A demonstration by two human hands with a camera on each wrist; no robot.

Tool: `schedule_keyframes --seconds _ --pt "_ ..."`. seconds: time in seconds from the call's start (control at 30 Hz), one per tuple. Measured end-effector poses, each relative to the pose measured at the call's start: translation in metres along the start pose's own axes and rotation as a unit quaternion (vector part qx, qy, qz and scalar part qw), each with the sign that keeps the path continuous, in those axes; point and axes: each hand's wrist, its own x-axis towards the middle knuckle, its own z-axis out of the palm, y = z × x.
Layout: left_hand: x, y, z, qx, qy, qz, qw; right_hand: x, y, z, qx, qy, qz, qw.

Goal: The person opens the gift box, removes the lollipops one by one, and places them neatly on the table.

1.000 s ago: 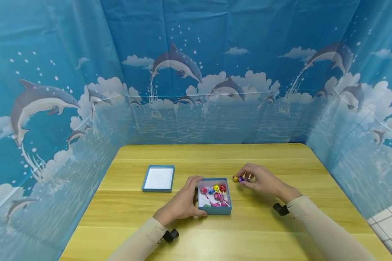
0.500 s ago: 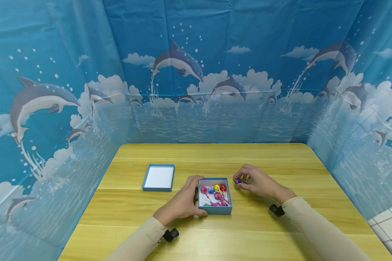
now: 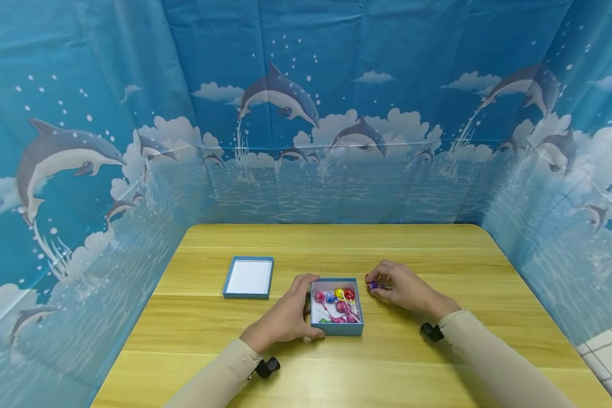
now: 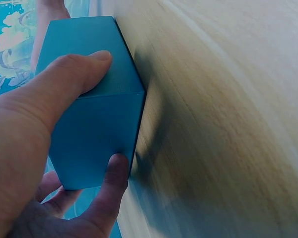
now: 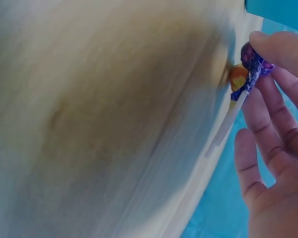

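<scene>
My left hand (image 3: 284, 315) holds the open blue box (image 3: 338, 329) by its left side. In the left wrist view the thumb (image 4: 84, 67) lies on one outer wall and a fingertip presses an adjoining one. Several wrapped lollipops (image 3: 340, 306), pink, blue, yellow, red and green, lie inside on the white bottom. Just right of the box, my right hand (image 3: 408, 290) pinches a purple-wrapped lollipop (image 5: 254, 67) between thumb and fingers, its white stick pointing down and left in the right wrist view. Behind it shows an orange-and-yellow lollipop (image 5: 238, 78), partly hidden by the purple one.
A shallow blue lid (image 3: 249, 277) with a white inside lies left of the box on the yellow wooden table (image 3: 194, 340). Blue dolphin-printed curtains (image 3: 306, 192) stand around the table's back and sides.
My right hand has moved slightly, and the yellow-and-orange lollipop beside the purple one is now mostly covered in the head view. My left hand keeps holding the box in place.
</scene>
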Motion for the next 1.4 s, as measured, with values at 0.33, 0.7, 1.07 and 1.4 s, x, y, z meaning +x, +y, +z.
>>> schedule_keyframes --seconds 0.33,0.7,1.07,1.4 --pt "0.0003 -0.0016 0.0003 -0.004 -0.001 0.002 1.0 -0.0003 0.0005 0.0029 -0.009 0.008 0.002 1.0" --pt "-0.0005 -0.0007 -0.0009 -0.003 -0.001 0.0 1.0 0.0026 0.0009 0.0047 0.0 0.009 -0.001 1.0" --pt "-0.0004 -0.0011 -0.0006 -0.004 -0.001 0.003 1.0 0.0018 0.0029 0.0052 -0.009 0.016 -0.002 1.0" --pt "-0.0008 -0.0011 -0.0004 -0.003 0.001 0.004 1.0 -0.002 0.0044 0.005 -0.002 0.021 0.0 1.0"
